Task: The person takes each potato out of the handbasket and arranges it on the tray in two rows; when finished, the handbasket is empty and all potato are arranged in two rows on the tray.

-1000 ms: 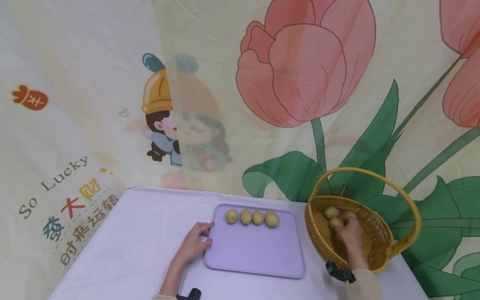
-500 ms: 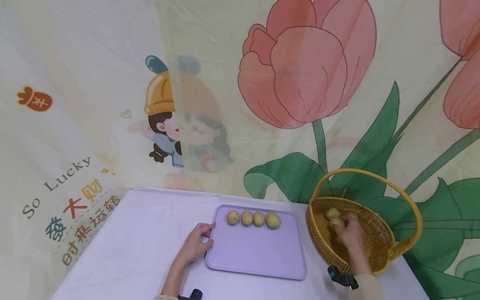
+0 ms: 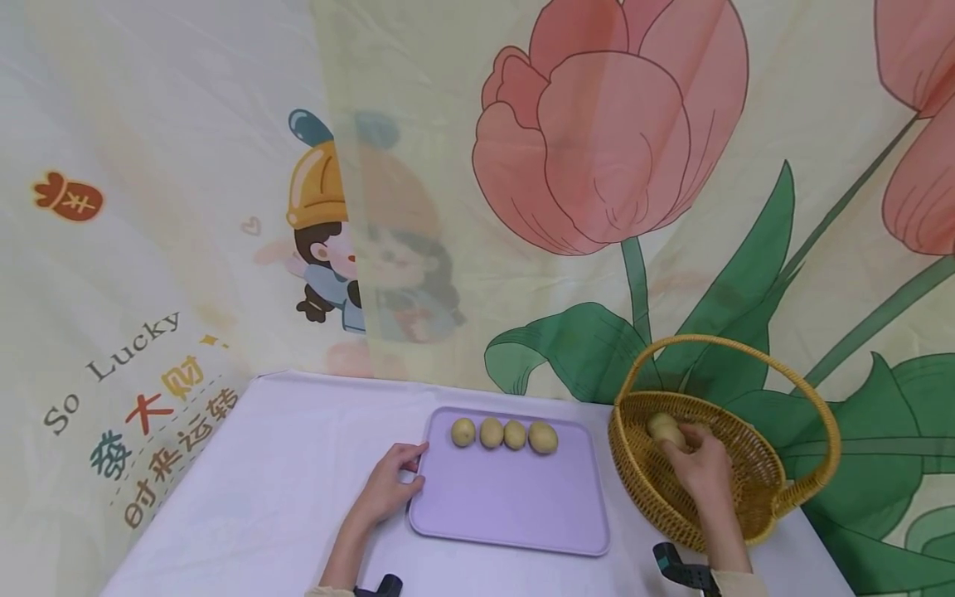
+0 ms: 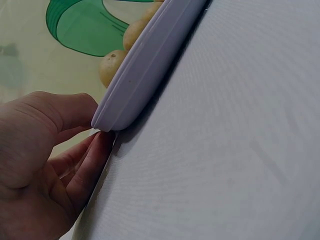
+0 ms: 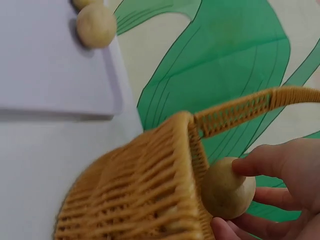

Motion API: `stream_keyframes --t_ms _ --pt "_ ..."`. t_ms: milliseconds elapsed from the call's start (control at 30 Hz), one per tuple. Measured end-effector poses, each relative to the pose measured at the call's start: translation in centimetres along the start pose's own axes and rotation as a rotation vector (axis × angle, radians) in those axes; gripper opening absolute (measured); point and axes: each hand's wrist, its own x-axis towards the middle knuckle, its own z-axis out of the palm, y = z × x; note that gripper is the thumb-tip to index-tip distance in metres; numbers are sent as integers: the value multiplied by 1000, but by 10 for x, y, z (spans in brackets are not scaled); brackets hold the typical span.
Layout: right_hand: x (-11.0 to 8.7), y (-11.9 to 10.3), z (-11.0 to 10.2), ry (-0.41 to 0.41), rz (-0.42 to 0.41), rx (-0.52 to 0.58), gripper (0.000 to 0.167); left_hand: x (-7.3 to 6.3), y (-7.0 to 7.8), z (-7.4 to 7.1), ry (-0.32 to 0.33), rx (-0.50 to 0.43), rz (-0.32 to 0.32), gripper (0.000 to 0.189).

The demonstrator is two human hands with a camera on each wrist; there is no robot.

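My right hand [image 3: 701, 464] pinches a potato [image 3: 671, 433] between thumb and fingers, inside the mouth of a wicker basket [image 3: 634, 485]. The right wrist view shows that round, pale brown potato [image 5: 225, 195] close by the basket's rim. Another potato overlaps it in the head view, partly hidden. At the left edge of a lilac tray [image 3: 507, 506], my left hand [image 3: 390, 485] grips the rim, its digits on either side of the edge in the left wrist view. Several potatoes [image 3: 542, 438] lie in a row along the tray's far side.
The basket's tall arched handle [image 3: 746, 344] rises over its opening at the right end of the table. A white cloth [image 3: 298, 464] covers the table. Directly behind hangs a printed curtain [image 3: 418, 207] with tulips and cartoon figures.
My right hand has lifted slightly within the basket, and the potato it holds has risen with it, now overlapping the one behind. My left hand keeps its place on the tray.
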Motion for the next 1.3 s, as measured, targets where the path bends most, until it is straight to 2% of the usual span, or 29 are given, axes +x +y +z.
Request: stream_keyframes --t_ms 267,467,600,967,1300 --pt "-13 -18 3 12 17 87 52 -1 0 -2 -4 7 35 50" --pt "-22 -30 8 -12 31 172 50 -1 0 -1 -8 6 3 50" --pt "-29 -41 17 -31 40 217 49 -1 0 0 -9 5 4 50" --pt "-46 -69 68 4 -4 317 41 -1 2 -1 0 -4 22 51" --pt "-63 -87 120 -29 -57 372 39 -4 2 -4 -12 -15 48 50"
